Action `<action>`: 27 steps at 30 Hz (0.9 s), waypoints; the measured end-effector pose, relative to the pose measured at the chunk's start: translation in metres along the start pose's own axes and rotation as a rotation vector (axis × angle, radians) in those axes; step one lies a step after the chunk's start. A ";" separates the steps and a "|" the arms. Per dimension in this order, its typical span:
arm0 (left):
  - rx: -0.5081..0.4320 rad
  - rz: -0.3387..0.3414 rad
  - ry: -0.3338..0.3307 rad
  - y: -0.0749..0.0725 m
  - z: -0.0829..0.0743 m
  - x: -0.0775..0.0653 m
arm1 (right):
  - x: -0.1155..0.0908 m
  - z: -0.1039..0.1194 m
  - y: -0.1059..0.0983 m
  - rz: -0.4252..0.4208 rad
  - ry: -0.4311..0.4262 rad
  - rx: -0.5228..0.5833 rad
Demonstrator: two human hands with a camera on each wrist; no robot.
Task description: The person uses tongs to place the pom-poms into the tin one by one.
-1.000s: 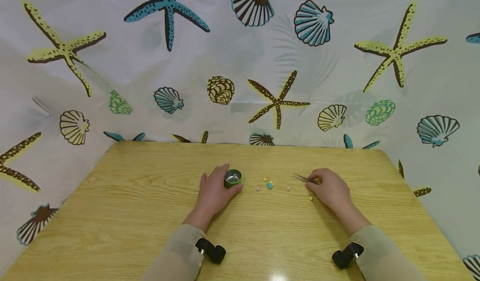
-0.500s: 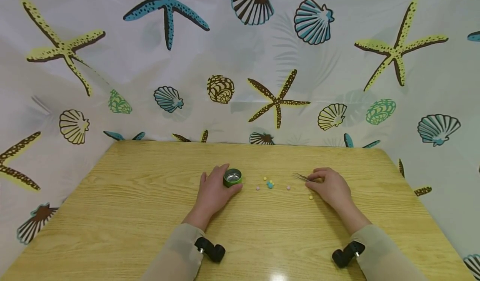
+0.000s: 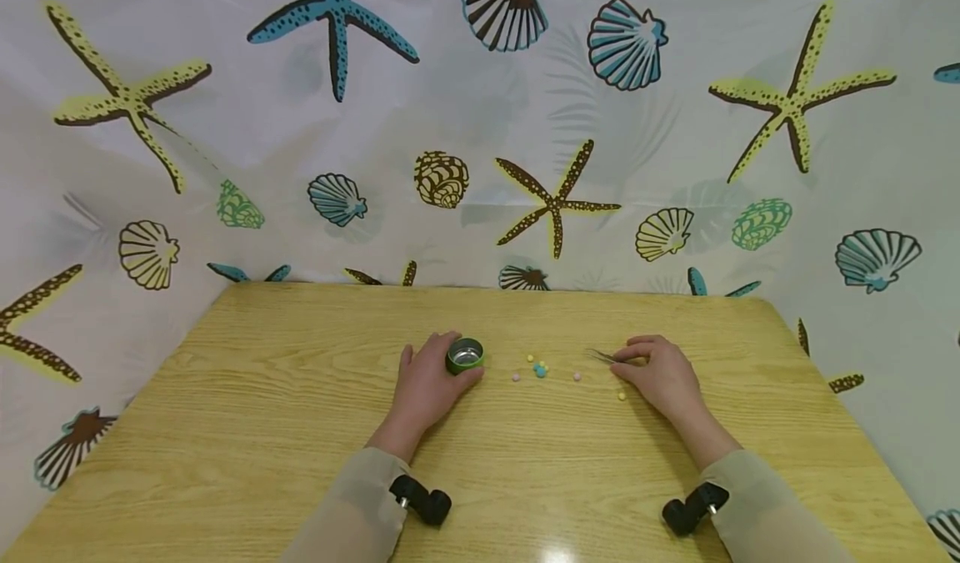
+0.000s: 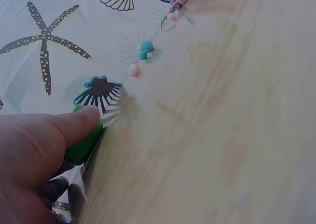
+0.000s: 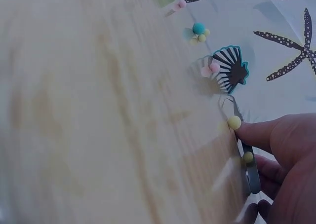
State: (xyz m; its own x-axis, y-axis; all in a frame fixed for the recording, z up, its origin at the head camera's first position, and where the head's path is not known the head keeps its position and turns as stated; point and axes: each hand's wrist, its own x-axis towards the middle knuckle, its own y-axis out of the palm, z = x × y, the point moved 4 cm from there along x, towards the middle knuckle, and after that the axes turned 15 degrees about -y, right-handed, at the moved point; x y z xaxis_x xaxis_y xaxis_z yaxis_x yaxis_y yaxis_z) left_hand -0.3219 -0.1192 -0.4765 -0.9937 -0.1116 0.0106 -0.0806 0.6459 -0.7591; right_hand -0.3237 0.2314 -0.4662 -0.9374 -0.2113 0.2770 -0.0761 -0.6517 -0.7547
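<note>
My left hand [image 3: 426, 382] grips a small round green tin [image 3: 465, 356], thumb on the near side and fingers around the far side. The tin has no lid on and its silvery inside shows; in the left wrist view its green wall [image 4: 85, 147] is partly covered by the thumb. My right hand [image 3: 662, 378] pinches metal tweezers [image 3: 602, 355] with bent tips pointing left. Those tips stand apart with nothing between them. Near them lie a pink bead [image 3: 577, 377] and a yellow bead [image 3: 621, 396]; in the right wrist view a yellow bead [image 5: 234, 122] appears beside the tweezers.
Between the hands sits a cluster with blue beads [image 3: 540, 371] and small yellow ones. Another yellow bead [image 3: 530, 359] and a pink bead [image 3: 515, 377] lie close by. The wooden table [image 3: 262, 396] ends at a patterned cloth [image 3: 420, 238] behind and at the sides.
</note>
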 end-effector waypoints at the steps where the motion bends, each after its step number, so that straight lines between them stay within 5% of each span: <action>1: -0.002 -0.003 0.001 0.000 0.000 0.000 | 0.000 0.001 0.000 -0.001 0.000 -0.002; 27: -0.001 -0.025 0.042 0.002 -0.002 -0.004 | 0.000 0.009 -0.014 -0.072 0.075 0.117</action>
State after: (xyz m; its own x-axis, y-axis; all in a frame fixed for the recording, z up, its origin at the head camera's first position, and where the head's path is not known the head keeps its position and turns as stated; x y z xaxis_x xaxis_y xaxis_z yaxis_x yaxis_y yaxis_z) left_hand -0.3185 -0.1164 -0.4765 -0.9938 -0.0957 0.0570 -0.1055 0.6444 -0.7574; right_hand -0.3193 0.2334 -0.4504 -0.9539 -0.1090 0.2796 -0.1079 -0.7447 -0.6586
